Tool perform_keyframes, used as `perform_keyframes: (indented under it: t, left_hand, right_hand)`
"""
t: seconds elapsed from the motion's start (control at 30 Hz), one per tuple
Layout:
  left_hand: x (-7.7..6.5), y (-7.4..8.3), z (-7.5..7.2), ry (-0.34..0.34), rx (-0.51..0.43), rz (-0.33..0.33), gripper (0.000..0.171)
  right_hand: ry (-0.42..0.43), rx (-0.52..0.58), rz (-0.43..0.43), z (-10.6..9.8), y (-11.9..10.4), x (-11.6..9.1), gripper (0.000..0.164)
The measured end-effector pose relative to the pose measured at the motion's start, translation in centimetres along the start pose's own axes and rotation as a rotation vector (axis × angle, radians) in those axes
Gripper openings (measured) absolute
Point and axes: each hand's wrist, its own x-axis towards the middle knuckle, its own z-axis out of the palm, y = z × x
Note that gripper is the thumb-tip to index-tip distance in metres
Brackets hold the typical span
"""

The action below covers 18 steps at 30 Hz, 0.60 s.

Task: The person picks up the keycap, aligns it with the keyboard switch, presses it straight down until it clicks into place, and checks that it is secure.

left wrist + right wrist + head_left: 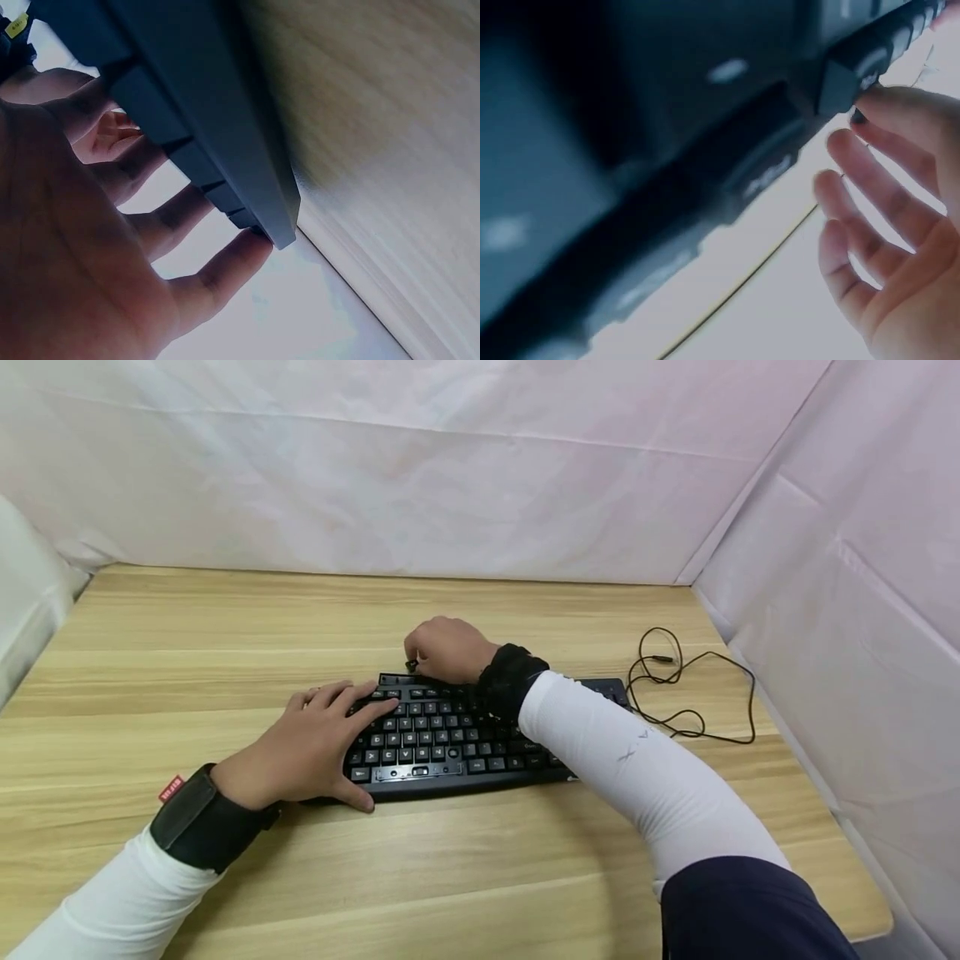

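A black keyboard (408, 739) with white-lettered keys lies on the wooden table. Its bottom row has a long slot (401, 772) with bare housing showing. My left hand (307, 747) rests spread over the keyboard's left end, thumb at the front edge; in the left wrist view its fingertips touch the keyboard's side (217, 112). Just beyond the back edge, my right hand (450, 650) pinches a small black piece (412, 667) that looks like a keycap. Thumb and index finger hold that piece (858, 117) in the right wrist view, the other fingers loosely bent. The right forearm hides the keyboard's right part.
A thin black cable (752, 710) with a plug (662, 658) lies in loops to the right of the keyboard. Pale cloth walls (450, 485) stand behind and to the right of the table (225, 618).
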Motion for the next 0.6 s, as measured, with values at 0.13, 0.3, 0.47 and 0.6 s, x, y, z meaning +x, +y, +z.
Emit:
perform_keyframes:
  t: [0.13,0.3,0.47,0.6]
  left_hand:
    - [0.1,0.0,0.0,-0.018,-0.005,-0.008,0.12]
    - [0.1,-0.1,0.0,-0.029,-0.007,-0.015,0.121]
    - [0.0,-0.4,0.0,-0.03,-0.003,-0.019,0.121]
    - [0.1,-0.6,0.0,-0.029,0.0,-0.015,0.122]
  right_hand:
    - [0.056,-0.004,0.007,0.1,0.2,-0.9,0.017]
    - [0.108,-0.008,-0.02,0.2,-0.2,-2.9,0.019]
    - [0.118,-0.011,-0.044,0.3,-1.2,-4.9,0.018]
    - [0.122,-0.019,-0.073,0.5,-2.0,-6.6,0.016]
